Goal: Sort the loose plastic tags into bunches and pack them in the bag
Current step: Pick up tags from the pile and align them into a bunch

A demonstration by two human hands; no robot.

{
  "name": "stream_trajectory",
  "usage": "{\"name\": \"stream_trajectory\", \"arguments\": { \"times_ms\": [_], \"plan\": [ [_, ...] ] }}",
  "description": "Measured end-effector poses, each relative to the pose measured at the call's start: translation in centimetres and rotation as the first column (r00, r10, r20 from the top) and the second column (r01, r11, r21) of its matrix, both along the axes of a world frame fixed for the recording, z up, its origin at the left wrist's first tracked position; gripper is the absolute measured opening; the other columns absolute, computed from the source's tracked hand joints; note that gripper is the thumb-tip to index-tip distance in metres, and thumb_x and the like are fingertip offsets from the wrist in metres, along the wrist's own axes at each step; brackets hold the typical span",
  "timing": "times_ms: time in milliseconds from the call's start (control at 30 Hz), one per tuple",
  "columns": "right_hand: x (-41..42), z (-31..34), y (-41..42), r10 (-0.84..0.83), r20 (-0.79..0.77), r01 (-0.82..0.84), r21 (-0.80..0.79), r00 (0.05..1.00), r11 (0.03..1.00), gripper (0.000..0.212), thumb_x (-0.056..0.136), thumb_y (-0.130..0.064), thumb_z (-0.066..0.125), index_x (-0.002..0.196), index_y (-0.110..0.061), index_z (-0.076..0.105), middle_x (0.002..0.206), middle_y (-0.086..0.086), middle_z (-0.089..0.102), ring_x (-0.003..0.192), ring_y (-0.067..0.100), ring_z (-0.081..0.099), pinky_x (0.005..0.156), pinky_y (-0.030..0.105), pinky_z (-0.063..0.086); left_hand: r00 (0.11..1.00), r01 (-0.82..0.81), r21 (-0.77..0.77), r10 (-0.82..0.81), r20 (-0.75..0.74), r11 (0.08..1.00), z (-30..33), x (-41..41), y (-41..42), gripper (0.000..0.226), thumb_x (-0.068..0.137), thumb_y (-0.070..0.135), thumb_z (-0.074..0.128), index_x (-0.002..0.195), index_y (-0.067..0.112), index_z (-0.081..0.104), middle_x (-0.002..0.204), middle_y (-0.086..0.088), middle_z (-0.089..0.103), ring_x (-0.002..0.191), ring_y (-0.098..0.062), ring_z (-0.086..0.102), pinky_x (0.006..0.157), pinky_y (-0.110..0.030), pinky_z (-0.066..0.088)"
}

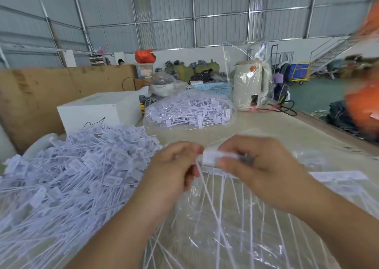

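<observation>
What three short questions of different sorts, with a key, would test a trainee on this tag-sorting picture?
1. True or false: both hands hold the bunch of tags.
2. Which lies left of the hands? A) loose tag pile B) kettle C) white box
3. Fill in: the tails of the held tags hang over a clear plastic ____.

Key:
1. True: left hand and right hand both pinch it.
2. A
3. bag

Two bare forearms in view, no sleeves, gloves, watch or rings visible. Left hand (174, 166) and right hand (260, 164) blurred; short nails.
</observation>
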State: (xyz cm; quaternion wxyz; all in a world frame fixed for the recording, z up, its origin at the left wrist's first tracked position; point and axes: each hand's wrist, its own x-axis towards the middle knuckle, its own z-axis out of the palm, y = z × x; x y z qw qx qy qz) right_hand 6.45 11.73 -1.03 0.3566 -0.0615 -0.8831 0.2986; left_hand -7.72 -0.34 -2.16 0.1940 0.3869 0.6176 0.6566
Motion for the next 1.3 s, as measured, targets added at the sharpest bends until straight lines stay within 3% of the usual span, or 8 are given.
{"name": "stream_trajectory", "arguments": {
  "times_ms": [100, 200, 300, 567, 733, 900, 1033, 1300],
  "plan": [
    [-0.5, -1.0, -0.3, 0.043, 0.107, -0.048, 0.04, 0.993, 0.998, 0.002, 0.089, -0.026, 0.068, 0.088, -0.025, 0.068, 0.072, -0.002, 0.065, 0.065, 0.016, 0.059, 0.064, 0.033, 0.047, 0.985, 0.172, -0.03, -0.171, 0.031, 0.985, -0.7, 1.1, 0.6, 0.032, 0.098, 0.033, 0.049, 0.076, 0.021, 0.069, 0.052, -0.004, 0.053, 0.039, -0.012, 0.041, 0.04, -0.015, 0.028],
    [-0.5, -1.3, 0.1, 0.025, 0.07, -0.024, -0.006, 0.997, 1.0, 0.017, 0.086, -0.024, 0.071, 0.093, -0.03, 0.057, 0.068, -0.003, 0.062, 0.057, 0.009, 0.053, 0.053, 0.019, 0.04, 0.971, 0.239, -0.067, -0.238, 0.027, 0.969, -0.8, 0.9, 0.4, 0.048, 0.087, 0.063, 0.051, 0.082, 0.019, 0.069, 0.056, -0.001, 0.058, 0.041, -0.012, 0.046, 0.041, -0.018, 0.032],
    [-0.7, -1.5, -0.1, 0.054, 0.082, -0.052, -0.025, 0.995, 0.998, 0.024, 0.086, -0.023, 0.072, 0.096, -0.029, 0.051, 0.069, -0.003, 0.061, 0.056, 0.006, 0.053, 0.053, 0.014, 0.037, 0.963, 0.206, -0.149, -0.227, -0.147, 0.967, -1.3, 0.6, 0.4, 0.023, 0.094, 0.04, 0.058, 0.083, 0.022, 0.069, 0.054, 0.006, 0.059, 0.042, -0.009, 0.049, 0.044, -0.017, 0.035],
    [-0.2, -1.5, 1.5, -0.038, 0.397, 0.016, 0.057, 0.917, 0.998, 0.028, 0.091, -0.044, 0.06, 0.073, -0.024, 0.053, 0.057, -0.012, 0.05, 0.049, 0.004, 0.043, 0.052, 0.025, 0.034, 0.988, 0.151, -0.116, -0.155, -0.023, 0.982, -1.5, -0.1, 0.5, 0.029, 0.1, 0.019, 0.051, 0.085, 0.027, 0.074, 0.053, 0.001, 0.059, 0.039, -0.01, 0.047, 0.039, -0.016, 0.033],
    [0.0, -1.1, 1.3, -0.048, 0.283, 0.06, -0.034, 0.958, 0.998, 0.026, 0.09, -0.035, 0.065, 0.071, -0.02, 0.056, 0.052, -0.01, 0.045, 0.046, 0.005, 0.04, 0.051, 0.028, 0.033, 0.989, 0.147, -0.059, -0.147, -0.005, 0.987, -1.2, 0.5, 0.7, 0.029, 0.099, 0.017, 0.051, 0.082, 0.021, 0.074, 0.051, -0.001, 0.058, 0.04, -0.012, 0.049, 0.04, -0.019, 0.035],
    [-0.9, -0.8, -0.8, -0.223, 0.045, 0.219, 0.089, 0.974, 0.972, 0.026, 0.09, -0.04, 0.059, 0.073, -0.019, 0.057, 0.057, -0.005, 0.051, 0.056, 0.013, 0.051, 0.058, 0.039, 0.045, 0.932, 0.096, 0.206, -0.16, 0.325, 0.974, -0.7, 2.3, 1.2, 0.033, 0.1, 0.016, 0.047, 0.082, 0.007, 0.073, 0.05, -0.004, 0.053, 0.039, -0.012, 0.046, 0.038, -0.02, 0.037],
    [-0.8, -0.2, -0.2, -0.331, -0.188, 0.339, 0.01, 0.925, 0.941, 0.036, 0.091, -0.044, 0.055, 0.069, -0.017, 0.049, 0.048, -0.009, 0.044, 0.045, 0.01, 0.04, 0.044, 0.024, 0.03, 0.79, -0.006, 0.271, -0.161, 0.591, 0.963, -0.6, 1.1, 1.0, 0.025, 0.099, 0.015, 0.05, 0.086, 0.006, 0.069, 0.054, -0.001, 0.052, 0.039, -0.007, 0.045, 0.035, -0.018, 0.037],
    [-0.3, -1.4, 0.6, 0.02, 0.261, -0.055, 0.128, 0.965, 0.99, 0.06, 0.087, -0.053, 0.054, 0.141, -0.035, 0.033, 0.062, -0.018, 0.057, 0.053, 0.004, 0.052, 0.059, 0.024, 0.044, 0.97, 0.242, -0.06, -0.242, 0.012, 0.968, -1.1, 0.9, 0.7, 0.026, 0.084, 0.031, 0.051, 0.074, 0.015, 0.069, 0.049, -0.003, 0.054, 0.037, -0.015, 0.047, 0.041, -0.019, 0.038]
  ]
}}
